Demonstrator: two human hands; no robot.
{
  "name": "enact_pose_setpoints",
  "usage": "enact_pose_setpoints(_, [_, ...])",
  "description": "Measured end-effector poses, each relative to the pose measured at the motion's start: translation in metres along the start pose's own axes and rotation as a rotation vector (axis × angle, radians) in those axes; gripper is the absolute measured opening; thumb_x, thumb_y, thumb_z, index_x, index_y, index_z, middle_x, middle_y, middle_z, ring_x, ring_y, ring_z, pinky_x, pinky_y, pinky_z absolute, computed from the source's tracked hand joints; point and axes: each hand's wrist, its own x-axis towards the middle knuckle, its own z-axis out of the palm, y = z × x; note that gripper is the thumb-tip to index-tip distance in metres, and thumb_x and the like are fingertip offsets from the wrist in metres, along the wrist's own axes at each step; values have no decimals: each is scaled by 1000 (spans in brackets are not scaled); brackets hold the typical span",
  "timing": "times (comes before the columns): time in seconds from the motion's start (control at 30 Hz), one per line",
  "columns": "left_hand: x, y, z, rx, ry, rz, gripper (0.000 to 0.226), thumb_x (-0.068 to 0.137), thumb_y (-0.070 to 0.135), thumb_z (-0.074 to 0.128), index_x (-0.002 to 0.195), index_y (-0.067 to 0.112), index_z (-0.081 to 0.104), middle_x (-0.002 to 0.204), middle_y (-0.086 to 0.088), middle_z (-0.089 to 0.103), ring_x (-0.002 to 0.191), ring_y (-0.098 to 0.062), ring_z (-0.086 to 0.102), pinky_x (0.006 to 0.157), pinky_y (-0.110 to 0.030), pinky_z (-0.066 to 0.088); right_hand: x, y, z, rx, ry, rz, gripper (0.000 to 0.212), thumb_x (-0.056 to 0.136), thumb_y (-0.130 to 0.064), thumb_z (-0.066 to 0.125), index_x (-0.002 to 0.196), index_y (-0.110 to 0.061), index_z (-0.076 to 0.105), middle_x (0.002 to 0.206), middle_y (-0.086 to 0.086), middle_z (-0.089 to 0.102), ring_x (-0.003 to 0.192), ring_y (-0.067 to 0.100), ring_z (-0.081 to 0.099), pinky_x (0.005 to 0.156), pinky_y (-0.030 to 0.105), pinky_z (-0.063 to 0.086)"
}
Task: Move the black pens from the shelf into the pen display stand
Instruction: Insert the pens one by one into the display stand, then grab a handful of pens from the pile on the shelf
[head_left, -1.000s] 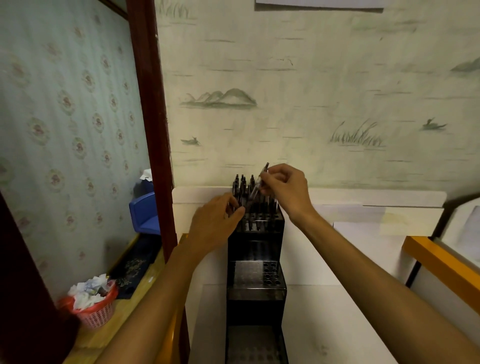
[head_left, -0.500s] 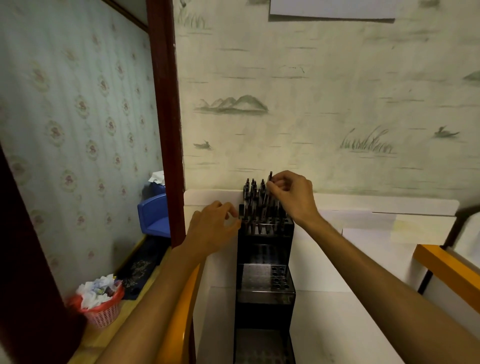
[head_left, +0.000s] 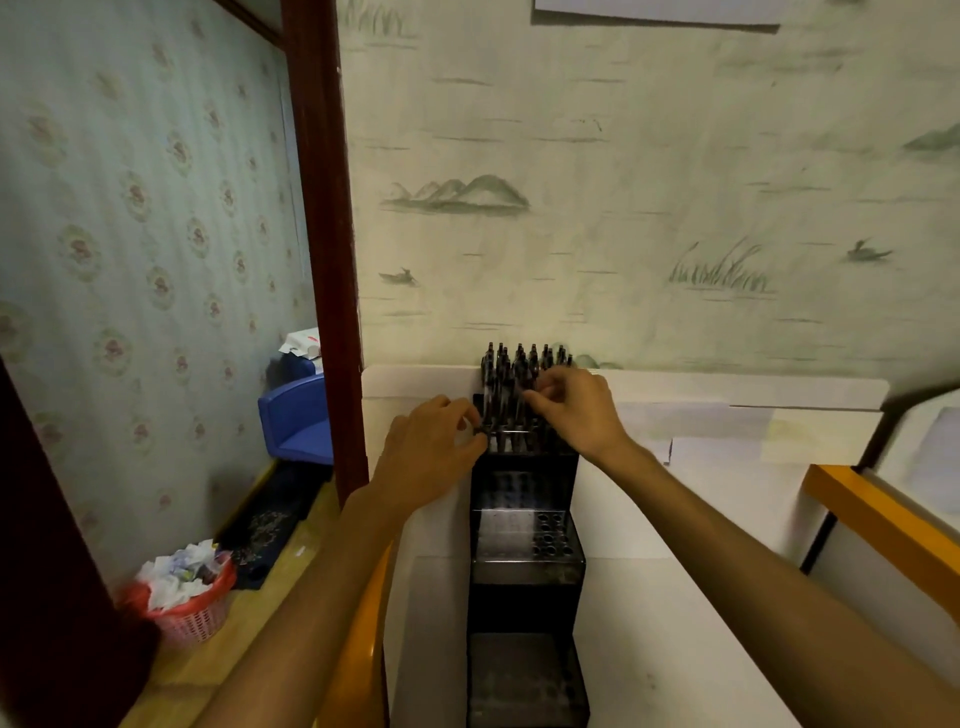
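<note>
Head: right hand (head_left: 576, 410) pinching pen (head_left: 524, 400)

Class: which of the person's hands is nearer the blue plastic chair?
Left. The left hand is at the stand's left edge, toward the blue chair; the right hand is farther right.

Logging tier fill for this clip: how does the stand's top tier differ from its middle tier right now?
The top tier is packed with upright black pens; the middle tier holds none, its holes bare. The top tier sits higher and nearer the wall; the middle tier is a step lower and nearer the camera. The left hand and right hand work at the top tier; neither touches the middle tier. Both are black and belong to one stand.
</note>
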Motion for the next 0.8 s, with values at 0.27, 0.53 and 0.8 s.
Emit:
enact_pose_setpoints(0.27, [-13, 33, 20, -53, -47, 130, 19, 93, 40, 61, 109, 30, 61, 98, 10, 59, 91, -12, 57, 89, -41, 51, -47, 16, -35, -118, -15, 43, 16, 91, -30, 67, 104, -21, 71, 100, -5, 74, 81, 10, 66, 78, 31, 56])
enact_pose_setpoints(0.53, [-24, 120, 64, -127, -147, 241, 35, 94, 39, 59, 129, 32, 59, 127, 6, 62, 114, -20, 59, 100, -47, 45, -131, 61, -112, -218, 33, 210, 20, 91, -31, 64, 108, -23, 69, 107, -8, 72, 91, 9, 67, 86, 34, 55])
enact_pose_setpoints(0.8, [-57, 250, 121, -186, -205, 329, 36, 96, 42, 56, 131, 34, 57, 132, 4, 60, 117, -19, 57, 103, -41, 41, -221, 127, -231, -359, 86, 299, 23, 92, -26, 63, 113, -21, 70, 109, -4, 72, 90, 8, 63, 74, 23, 45])
